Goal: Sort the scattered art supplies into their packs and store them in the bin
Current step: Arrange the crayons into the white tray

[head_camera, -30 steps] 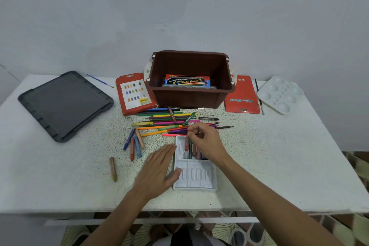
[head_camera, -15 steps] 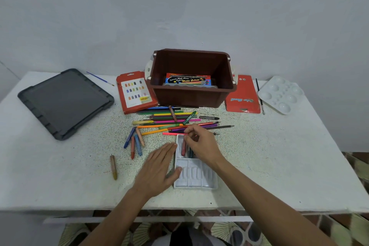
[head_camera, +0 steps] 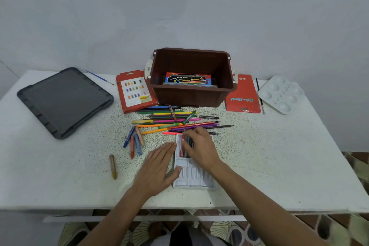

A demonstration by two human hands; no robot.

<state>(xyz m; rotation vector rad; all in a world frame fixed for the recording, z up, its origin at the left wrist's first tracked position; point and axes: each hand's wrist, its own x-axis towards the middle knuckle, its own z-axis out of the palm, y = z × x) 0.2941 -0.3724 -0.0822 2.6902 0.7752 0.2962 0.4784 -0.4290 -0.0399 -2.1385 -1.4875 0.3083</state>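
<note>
A white plastic crayon tray (head_camera: pixel 191 175) lies on the table near its front edge. My left hand (head_camera: pixel 159 168) lies flat beside the tray's left side, thumb on its rim. My right hand (head_camera: pixel 201 148) is curled over the tray's far half, its thumb and fingers on a red crayon (head_camera: pixel 182 147) lying in the leftmost slot, with dark crayons beside it. Several loose crayons (head_camera: pixel 135 142) lie left of the tray, and a brown crayon (head_camera: pixel 112 166) lies apart. Coloured pencils (head_camera: pixel 171 120) are piled in front of the brown bin (head_camera: pixel 191 96), which holds a water colour box (head_camera: pixel 187 80).
A red crayon pack (head_camera: pixel 135 92) leans left of the bin and a red flat pack (head_camera: pixel 242 96) lies right of it. A white palette (head_camera: pixel 279 94) and black brush (head_camera: pixel 259 96) sit far right. A black lid (head_camera: pixel 63 102) and blue brush (head_camera: pixel 99 77) are at the left.
My right hand carried the red crayon leftwards over the tray and lowered it into the leftmost slot. My left hand stayed beside the tray.
</note>
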